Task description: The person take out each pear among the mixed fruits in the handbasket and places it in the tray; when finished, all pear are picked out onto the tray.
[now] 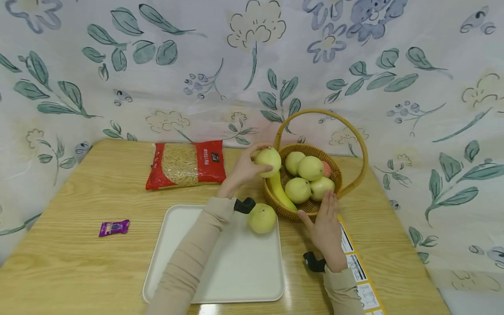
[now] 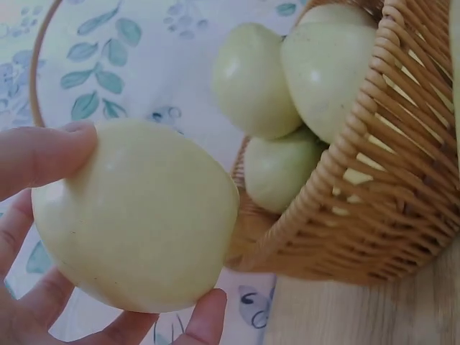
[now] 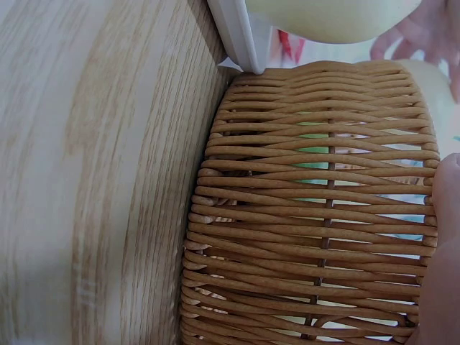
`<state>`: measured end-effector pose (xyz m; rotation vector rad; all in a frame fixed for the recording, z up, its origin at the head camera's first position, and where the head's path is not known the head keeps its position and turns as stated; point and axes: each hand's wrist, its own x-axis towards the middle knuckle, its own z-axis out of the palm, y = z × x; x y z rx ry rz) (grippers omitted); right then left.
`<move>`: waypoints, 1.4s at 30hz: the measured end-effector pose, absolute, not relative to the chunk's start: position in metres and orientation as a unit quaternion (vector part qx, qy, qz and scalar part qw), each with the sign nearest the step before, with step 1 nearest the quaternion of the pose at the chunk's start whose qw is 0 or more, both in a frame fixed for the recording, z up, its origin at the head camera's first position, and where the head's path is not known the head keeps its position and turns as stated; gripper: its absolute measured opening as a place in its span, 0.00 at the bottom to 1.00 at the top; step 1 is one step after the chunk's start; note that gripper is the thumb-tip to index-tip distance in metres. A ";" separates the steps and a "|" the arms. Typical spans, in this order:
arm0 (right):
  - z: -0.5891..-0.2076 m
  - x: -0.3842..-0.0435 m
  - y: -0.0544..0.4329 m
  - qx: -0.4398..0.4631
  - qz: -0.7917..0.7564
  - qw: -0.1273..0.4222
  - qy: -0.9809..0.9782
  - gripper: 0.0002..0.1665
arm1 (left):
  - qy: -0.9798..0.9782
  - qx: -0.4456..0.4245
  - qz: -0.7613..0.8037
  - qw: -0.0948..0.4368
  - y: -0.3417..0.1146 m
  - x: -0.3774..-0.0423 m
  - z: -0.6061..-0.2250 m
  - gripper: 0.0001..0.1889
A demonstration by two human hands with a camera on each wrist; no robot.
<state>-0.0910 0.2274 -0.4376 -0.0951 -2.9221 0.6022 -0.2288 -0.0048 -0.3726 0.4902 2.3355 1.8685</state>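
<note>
My left hand (image 1: 246,168) grips a round pale green fruit (image 2: 136,215), thumb on one side and fingers spread round the other. It holds the fruit over the left rim of a wicker basket (image 1: 338,173). Inside the basket are several similar pale green fruits (image 1: 298,190), a banana (image 1: 281,192) along the left side and a reddish fruit (image 1: 326,169), partly hidden. My right hand (image 1: 327,232) rests at the basket's front right rim, its fingers straight and its thumb out to the left along the rim.
A white tray (image 1: 236,271) lies left of the basket, with another pale green fruit (image 1: 262,218) at its upper right corner. Behind it is a red bag of pasta (image 1: 185,164). A purple wrapped snack (image 1: 114,228) lies farther left. A printed yellow-edged strip (image 1: 356,264) runs under my right forearm.
</note>
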 end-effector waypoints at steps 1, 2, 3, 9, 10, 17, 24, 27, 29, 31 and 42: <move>-0.437 -0.091 0.228 -0.030 0.201 0.079 -0.976 0.60 | 0.768 0.159 0.618 0.055 -0.007 -0.228 -0.373 0.30; -0.437 -0.091 0.228 -0.030 0.200 0.079 -0.976 0.60 | 0.767 0.157 0.619 0.056 -0.010 -0.228 -0.373 0.30; -0.437 -0.091 0.229 -0.028 0.200 0.079 -0.976 0.60 | 0.765 0.154 0.622 0.059 -0.012 -0.227 -0.372 0.31; -0.438 -0.091 0.230 -0.023 0.195 0.087 -0.977 0.60 | 0.768 0.127 0.624 0.071 -0.031 -0.222 -0.369 0.32; -0.438 -0.091 0.230 -0.024 0.194 0.085 -0.977 0.60 | 0.768 0.127 0.624 0.070 -0.033 -0.221 -0.368 0.32; -0.435 -0.090 0.229 -0.027 0.192 0.074 -0.978 0.60 | 0.776 0.116 0.616 0.069 -0.049 -0.211 -0.359 0.33; -0.439 -0.088 0.230 -0.029 0.190 0.072 -0.979 0.60 | 0.783 0.103 0.610 0.072 -0.059 -0.200 -0.359 0.35; -0.440 -0.088 0.230 -0.029 0.187 0.073 -0.979 0.60 | 0.778 0.107 0.614 0.074 -0.063 -0.196 -0.362 0.35; -0.441 -0.088 0.230 -0.027 0.184 0.076 -0.980 0.60 | 0.776 0.109 0.617 0.075 -0.065 -0.192 -0.364 0.36; -0.441 -0.088 0.229 -0.023 0.185 0.079 -0.979 0.60 | 0.778 0.113 0.613 0.076 -0.068 -0.188 -0.365 0.36; -0.438 -0.090 0.226 -0.012 0.197 0.100 -0.975 0.59 | 0.805 0.101 0.574 0.108 -0.087 -0.167 -0.385 0.34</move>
